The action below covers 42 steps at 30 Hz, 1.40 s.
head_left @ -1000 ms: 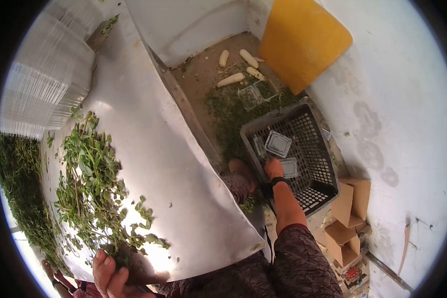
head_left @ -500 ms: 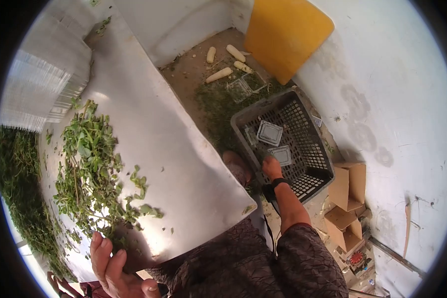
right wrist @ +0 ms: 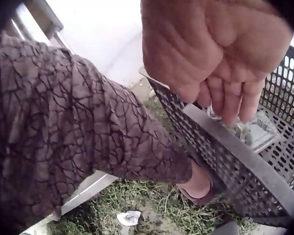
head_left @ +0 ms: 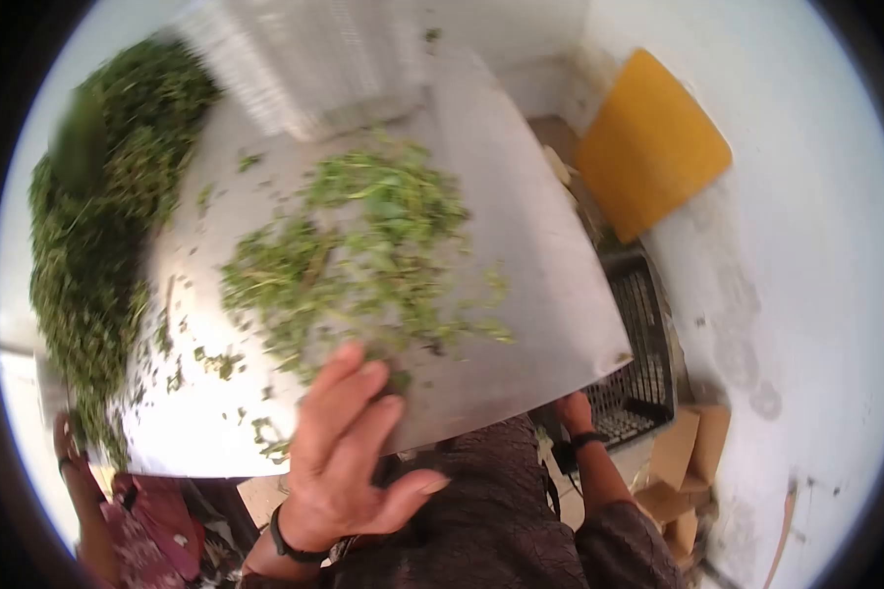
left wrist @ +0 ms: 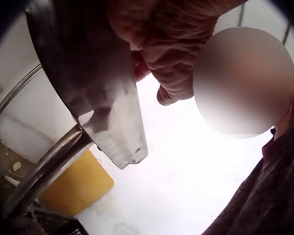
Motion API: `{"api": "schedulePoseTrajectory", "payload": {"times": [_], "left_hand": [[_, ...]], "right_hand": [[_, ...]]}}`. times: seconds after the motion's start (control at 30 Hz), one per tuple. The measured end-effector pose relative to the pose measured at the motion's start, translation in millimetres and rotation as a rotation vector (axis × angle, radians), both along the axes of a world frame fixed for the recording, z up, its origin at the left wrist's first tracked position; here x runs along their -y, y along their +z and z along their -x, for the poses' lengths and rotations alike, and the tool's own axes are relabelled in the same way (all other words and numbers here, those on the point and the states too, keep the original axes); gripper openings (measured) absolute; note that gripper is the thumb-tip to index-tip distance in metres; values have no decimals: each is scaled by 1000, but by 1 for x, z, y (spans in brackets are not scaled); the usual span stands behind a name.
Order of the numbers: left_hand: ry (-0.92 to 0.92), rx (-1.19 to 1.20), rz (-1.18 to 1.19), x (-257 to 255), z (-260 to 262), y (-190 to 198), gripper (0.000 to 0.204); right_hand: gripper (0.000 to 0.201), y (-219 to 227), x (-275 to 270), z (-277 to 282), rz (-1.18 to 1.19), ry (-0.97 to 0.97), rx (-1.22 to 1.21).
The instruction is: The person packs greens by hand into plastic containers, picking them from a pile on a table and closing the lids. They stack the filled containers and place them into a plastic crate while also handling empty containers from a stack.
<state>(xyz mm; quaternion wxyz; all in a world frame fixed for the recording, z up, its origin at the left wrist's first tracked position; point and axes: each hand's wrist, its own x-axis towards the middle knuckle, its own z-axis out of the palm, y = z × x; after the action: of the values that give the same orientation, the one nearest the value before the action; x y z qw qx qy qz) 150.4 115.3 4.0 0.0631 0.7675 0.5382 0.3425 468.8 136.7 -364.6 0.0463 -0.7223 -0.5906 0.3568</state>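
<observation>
My left hand (head_left: 349, 447) is at the near edge of the metal table (head_left: 550, 324), its fingers spread and thumb out, holding nothing. Just beyond its fingertips lies a loose pile of leafy green stems (head_left: 383, 216). In the left wrist view the same hand (left wrist: 171, 44) shows beside the table's edge. My right hand (right wrist: 215, 54) hangs over the rim of a black plastic crate (right wrist: 235, 152), palm showing, fingers loosely bent and nothing in them. Below those fingers, a clear plastic box with greens (right wrist: 259, 132) lies inside the crate.
A larger heap of greens (head_left: 108, 216) covers the table's left side. Stacked clear containers (head_left: 314, 69) stand at its far end. On the right are a yellow board (head_left: 653, 147) against the wall and cardboard boxes (head_left: 692, 447). Another person's arm (head_left: 83, 501) shows at lower left.
The head view has swung left, bringing the pile of stems to the middle. My left hand shows more fully, its fingers spread. My right hand has drawn back from the boxes toward the crate's near rim.
</observation>
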Motion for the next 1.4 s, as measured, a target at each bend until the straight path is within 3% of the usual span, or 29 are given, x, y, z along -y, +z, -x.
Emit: {"api": "schedulePoseTrajectory", "payload": {"times": [0.2, 0.27, 0.3, 0.4, 0.47, 0.53, 0.57, 0.63, 0.7, 0.77, 0.83, 0.9, 0.97, 1.03, 1.1, 1.27, 1.4], "left_hand": [[-64, 73, -39, -3, 3, 2, 53], [-40, 91, -69, 0, 3, 3, 51], [-73, 122, -65, 0, 3, 4, 50], [-120, 189, -103, 1, 5, 3, 47], [-131, 239, -127, 1, 5, -1, 45], [-195, 312, -126, 3, 8, -6, 39], [-156, 299, -148, 4, 8, -8, 39], [-300, 468, -180, 4, 10, -13, 36], [-312, 535, -221, 10, 15, -9, 33], [-311, 558, -272, 24, 22, 8, 32], [-254, 450, -330, 35, 37, 18, 32], [18, 239, -410, 48, 58, 22, 30], [213, 308, -397, 56, 78, 15, 25], [419, 213, -434, 66, 100, 12, 21], [576, 196, -431, 72, 119, 5, 20], [771, 125, -397, 78, 141, -7, 16], [753, 158, -395, 77, 147, -7, 15]], "right_hand": [[28, 36, -12, -13, -334, 0, -33], [27, 45, -28, -32, -283, 11, -119], [27, 55, -31, -33, -399, -16, -82], [27, 121, -44, -23, -539, -122, -59], [26, 141, -57, -26, -766, -112, -28], [25, 183, -63, -18, -695, -195, -6], [26, 190, -68, -21, -797, -185, -43], [28, 208, -78, -18, -912, -144, -113], [29, 237, -81, -9, -1051, -161, -93], [28, 292, -58, 29, -1173, -27, 9], [27, 310, -56, 44, -1283, 85, 142], [29, 304, -71, 35, -1280, 81, -91], [30, 328, -60, 61, -1304, 95, -223], [32, 348, -52, 81, -1266, 167, -275], [32, 358, -51, 96, -1303, 260, -141], [33, 371, -52, 129, -1222, 281, -89], [33, 393, -59, 149, -1227, 437, -111]]}}
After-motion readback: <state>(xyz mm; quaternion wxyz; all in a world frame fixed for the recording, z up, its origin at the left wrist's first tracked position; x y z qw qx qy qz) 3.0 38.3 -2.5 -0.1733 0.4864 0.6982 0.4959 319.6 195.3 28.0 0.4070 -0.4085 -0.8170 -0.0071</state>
